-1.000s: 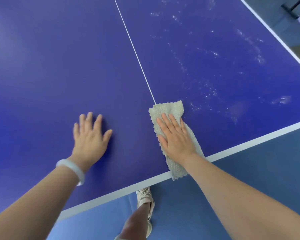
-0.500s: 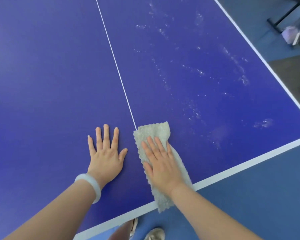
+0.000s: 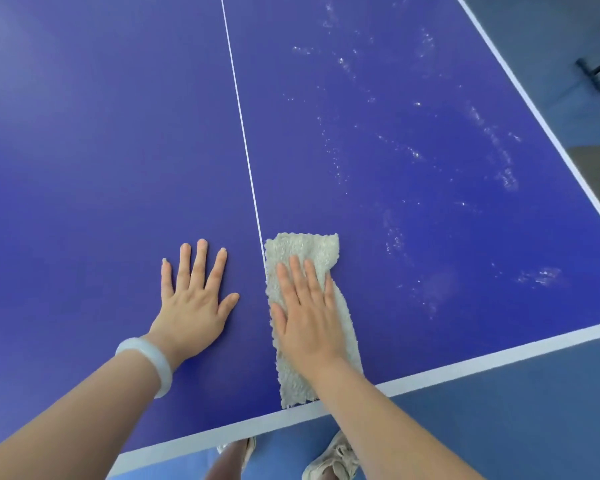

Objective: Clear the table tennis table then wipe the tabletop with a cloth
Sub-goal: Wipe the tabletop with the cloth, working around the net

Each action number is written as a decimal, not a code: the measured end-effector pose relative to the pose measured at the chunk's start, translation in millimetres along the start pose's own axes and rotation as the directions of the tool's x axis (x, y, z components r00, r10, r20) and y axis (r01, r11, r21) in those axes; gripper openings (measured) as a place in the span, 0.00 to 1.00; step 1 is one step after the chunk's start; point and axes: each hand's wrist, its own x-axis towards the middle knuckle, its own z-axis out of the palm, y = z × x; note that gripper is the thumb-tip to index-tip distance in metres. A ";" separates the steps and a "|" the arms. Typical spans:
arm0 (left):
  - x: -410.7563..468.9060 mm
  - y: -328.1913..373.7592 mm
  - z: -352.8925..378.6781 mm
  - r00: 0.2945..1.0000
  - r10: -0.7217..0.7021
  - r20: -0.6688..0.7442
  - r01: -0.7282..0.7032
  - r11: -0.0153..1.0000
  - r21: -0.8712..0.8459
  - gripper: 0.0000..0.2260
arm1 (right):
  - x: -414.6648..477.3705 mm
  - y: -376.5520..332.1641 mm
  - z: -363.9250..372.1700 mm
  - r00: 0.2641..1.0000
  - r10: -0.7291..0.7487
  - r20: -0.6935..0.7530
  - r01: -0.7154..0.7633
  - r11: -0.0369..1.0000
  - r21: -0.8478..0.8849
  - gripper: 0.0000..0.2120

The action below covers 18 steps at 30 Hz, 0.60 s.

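Blue tabletop point(image 3: 84, 133) — right hand point(image 3: 307, 317) flat, pressing the grey cloth point(image 3: 305, 247) — left hand point(image 3: 194, 299) spread flat beside it.

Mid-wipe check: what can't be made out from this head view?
Blue table tennis tabletop: far end cut off by the head view's top edge.
Grey fluffy cloth: middle hidden under the right hand.
Dark floor object, far right: blurred, cropped by the edge.

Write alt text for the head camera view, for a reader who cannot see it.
A person's right hand presses a grey cloth flat on a blue table tennis table; the left hand rests flat beside it. Whitish smears speckle the tabletop beyond the cloth.
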 end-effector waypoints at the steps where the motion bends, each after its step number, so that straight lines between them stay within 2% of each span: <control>1: -0.2 2.8 -0.4 1.000 -0.028 -0.007 0.028 0.999 -0.023 0.35 | 2.1 9.0 -2.2 0.998 -0.054 0.007 0.054 0.999 0.000 0.28; 3: -1.1 20.2 -1.4 0.990 -0.138 -0.032 0.134 0.985 -0.112 0.31 | 11.2 37.8 -8.4 0.992 -0.118 0.031 0.119 0.993 -0.001 0.28; 4: -1.4 34.1 -1.0 0.977 -0.210 -0.042 0.200 0.966 -0.166 0.30 | 18.7 53.8 -12.6 0.994 -0.092 0.049 0.092 0.996 0.007 0.28; 7: -2.2 73.5 5.2 0.926 -0.366 -0.097 0.335 0.910 -0.244 0.31 | 42.2 84.6 -22.8 0.987 0.148 0.063 -0.148 0.989 -0.005 0.28; 9: -2.4 81.6 9.4 0.903 -0.405 -0.144 0.367 0.901 -0.230 0.30 | 43.0 76.5 -21.8 0.973 0.226 0.054 -0.225 0.974 -0.022 0.29; 11: -1.4 80.2 13.3 0.893 -0.416 -0.170 0.381 0.901 -0.206 0.29 | 24.9 56.7 -13.7 0.988 0.157 0.017 -0.156 0.988 -0.015 0.29; 13: -0.8 81.2 15.2 0.891 -0.422 -0.170 0.390 0.901 -0.190 0.29 | -3.7 44.1 -4.7 0.999 -0.030 0.017 0.030 1.000 0.001 0.29; 16: 0.8 86.8 14.0 0.888 -0.430 -0.162 0.405 0.899 -0.165 0.29 | -21.6 66.7 -6.4 0.960 -0.273 0.058 0.274 0.962 -0.005 0.28; 18: 1.3 88.3 12.7 0.886 -0.438 -0.153 0.417 0.896 -0.153 0.29 | -5.2 93.0 -13.9 0.957 -0.281 0.066 0.283 0.959 -0.012 0.28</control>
